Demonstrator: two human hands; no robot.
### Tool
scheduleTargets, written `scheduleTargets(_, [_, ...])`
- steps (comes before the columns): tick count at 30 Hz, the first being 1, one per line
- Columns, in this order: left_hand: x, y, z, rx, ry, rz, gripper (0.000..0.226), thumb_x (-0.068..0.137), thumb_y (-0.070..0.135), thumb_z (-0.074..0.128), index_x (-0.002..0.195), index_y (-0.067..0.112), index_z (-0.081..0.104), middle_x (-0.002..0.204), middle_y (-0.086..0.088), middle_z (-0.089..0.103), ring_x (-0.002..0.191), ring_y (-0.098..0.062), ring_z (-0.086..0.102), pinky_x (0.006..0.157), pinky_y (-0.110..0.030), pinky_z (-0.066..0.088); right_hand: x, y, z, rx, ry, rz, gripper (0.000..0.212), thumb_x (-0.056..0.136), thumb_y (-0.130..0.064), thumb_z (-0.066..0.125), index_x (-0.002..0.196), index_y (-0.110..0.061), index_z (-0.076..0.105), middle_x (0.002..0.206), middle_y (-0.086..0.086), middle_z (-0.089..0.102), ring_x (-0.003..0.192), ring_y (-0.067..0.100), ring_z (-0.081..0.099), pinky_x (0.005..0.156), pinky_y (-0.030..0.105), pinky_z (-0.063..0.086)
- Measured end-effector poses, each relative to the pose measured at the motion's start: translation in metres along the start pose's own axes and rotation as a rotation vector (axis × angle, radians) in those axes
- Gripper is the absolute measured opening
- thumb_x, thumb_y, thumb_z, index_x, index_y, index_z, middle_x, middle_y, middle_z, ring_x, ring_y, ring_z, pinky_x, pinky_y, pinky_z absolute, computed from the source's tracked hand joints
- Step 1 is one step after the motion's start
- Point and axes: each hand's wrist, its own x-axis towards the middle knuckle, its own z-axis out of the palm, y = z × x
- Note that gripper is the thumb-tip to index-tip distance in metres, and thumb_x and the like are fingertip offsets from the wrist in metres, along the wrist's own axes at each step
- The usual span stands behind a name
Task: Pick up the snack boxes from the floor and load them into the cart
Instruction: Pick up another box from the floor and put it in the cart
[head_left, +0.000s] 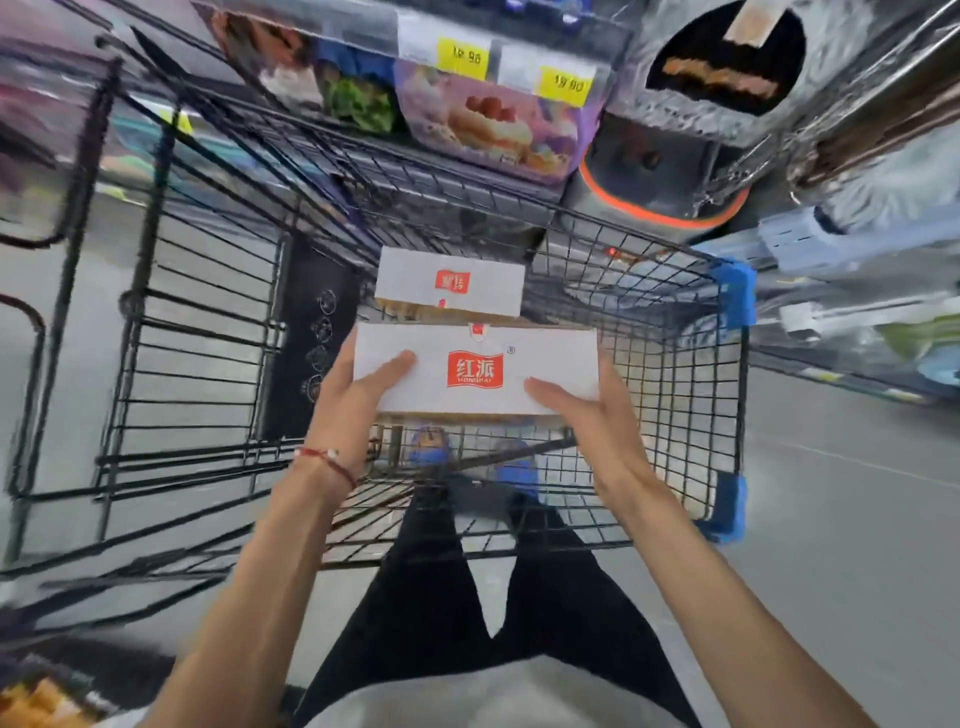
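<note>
Over the wire cart (675, 395), white snack box (475, 371) held flat between both hands, left hand (345, 415) and right hand (587, 415) fingers pressed together gripping its ends, second box (449, 283) lying inside the basket beyond it

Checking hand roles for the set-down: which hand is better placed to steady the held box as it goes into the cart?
Probably the left hand: its fingers lie flat across the white box top. The right hand grips only the near corner. Both hold it above the cart, behind another box.
</note>
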Motion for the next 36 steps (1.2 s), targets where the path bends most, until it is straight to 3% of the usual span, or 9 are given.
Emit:
scheduleTargets(7, [0.090, -0.043, -0.020, 0.144, -0.105, -0.131, 0.056, 0.090, 0.034, 0.072, 0.141, 0.039, 0.049, 0.123, 0.013, 0.070, 0.116, -0.012, 0.066, 0.108, -0.041, 0.045, 0.069, 0.053, 0.033, -0.001, 0.015, 0.033, 0.075, 0.085, -0.020, 0.084, 0.149, -0.034, 0.047, 0.130, -0.015, 0.070, 0.119, 0.001, 0.065, 0.101, 0.034, 0.055])
scheduleTargets(10, [0.125, -0.058, -0.014, 0.136, -0.081, -0.155, 0.053, 0.093, 0.026, 0.069, 0.141, 0.034, 0.050, 0.120, 0.014, 0.071, 0.110, -0.007, 0.067, 0.102, -0.036, 0.047, 0.098, 0.076, 0.044, 0.010, 0.032, 0.041, 0.081, 0.087, -0.017, 0.082, 0.155, -0.030, 0.040, 0.121, -0.025, 0.071, 0.110, -0.011, 0.064, 0.096, 0.022, 0.054])
scheduleTargets(14, [0.168, -0.083, -0.009, 0.158, -0.058, -0.211, 0.058, 0.092, 0.027, 0.071, 0.144, 0.034, 0.047, 0.116, 0.016, 0.071, 0.110, -0.008, 0.064, 0.097, -0.042, 0.049, 0.132, 0.104, 0.052, 0.014, 0.029, 0.052, 0.071, 0.088, -0.014, 0.080, 0.146, -0.033, 0.045, 0.120, -0.025, 0.070, 0.105, -0.017, 0.062, 0.086, 0.012, 0.052])
scheduleTargets(17, [0.187, -0.099, -0.007, 0.168, -0.048, -0.171, 0.041, 0.095, 0.019, 0.067, 0.132, 0.032, 0.055, 0.107, 0.021, 0.071, 0.100, -0.001, 0.067, 0.084, -0.029, 0.055, 0.156, 0.120, 0.057, -0.006, 0.031, 0.061, 0.073, 0.087, -0.015, 0.081, 0.147, -0.033, 0.044, 0.128, -0.018, 0.069, 0.115, -0.007, 0.062, 0.100, 0.023, 0.054])
scheduleTargets(20, [0.201, -0.109, -0.005, 0.178, -0.005, -0.120, 0.043, 0.094, 0.016, 0.068, 0.129, 0.038, 0.054, 0.101, 0.030, 0.070, 0.097, 0.009, 0.063, 0.095, -0.028, 0.051, 0.173, 0.128, 0.061, -0.046, -0.001, 0.076, 0.081, 0.085, -0.020, 0.083, 0.151, -0.035, 0.039, 0.131, -0.017, 0.068, 0.122, 0.001, 0.063, 0.113, 0.042, 0.049])
scheduleTargets(26, [0.212, -0.116, -0.006, 0.171, 0.071, -0.039, 0.048, 0.093, 0.016, 0.070, 0.137, 0.027, 0.054, 0.106, 0.021, 0.071, 0.098, 0.003, 0.068, 0.095, -0.032, 0.057, 0.183, 0.131, 0.072, 0.063, 0.022, 0.114, 0.080, 0.086, -0.006, 0.081, 0.151, -0.034, 0.044, 0.129, -0.014, 0.070, 0.119, 0.000, 0.064, 0.111, 0.035, 0.049])
scheduleTargets(29, [0.207, -0.116, -0.004, 0.223, 0.129, -0.002, 0.053, 0.089, 0.016, 0.074, 0.138, 0.022, 0.055, 0.115, 0.012, 0.071, 0.105, -0.001, 0.067, 0.098, -0.027, 0.054, 0.182, 0.139, 0.082, 0.184, 0.093, 0.190, 0.081, 0.081, -0.012, 0.086, 0.149, -0.034, 0.046, 0.130, -0.012, 0.071, 0.125, 0.011, 0.062, 0.113, 0.043, 0.046])
scheduleTargets(32, [0.196, -0.114, -0.008, 0.380, 0.133, 0.039, 0.063, 0.088, 0.015, 0.074, 0.144, 0.026, 0.047, 0.133, 0.012, 0.056, 0.111, -0.001, 0.056, 0.090, -0.004, 0.046, 0.177, 0.146, 0.095, 0.505, 0.167, 0.422, 0.098, 0.074, -0.024, 0.093, 0.155, -0.028, 0.038, 0.144, 0.002, 0.058, 0.136, 0.029, 0.051, 0.107, 0.051, 0.050])
scheduleTargets(36, [0.191, -0.119, -0.025, 0.425, 0.041, -0.059, 0.064, 0.093, 0.027, 0.069, 0.150, 0.027, 0.041, 0.116, 0.021, 0.053, 0.104, -0.001, 0.054, 0.097, -0.021, 0.040, 0.168, 0.154, 0.120, 0.928, 0.143, 0.537, 0.090, 0.077, -0.020, 0.090, 0.151, -0.021, 0.040, 0.145, 0.023, 0.045, 0.124, 0.043, 0.060, 0.101, 0.059, 0.055])
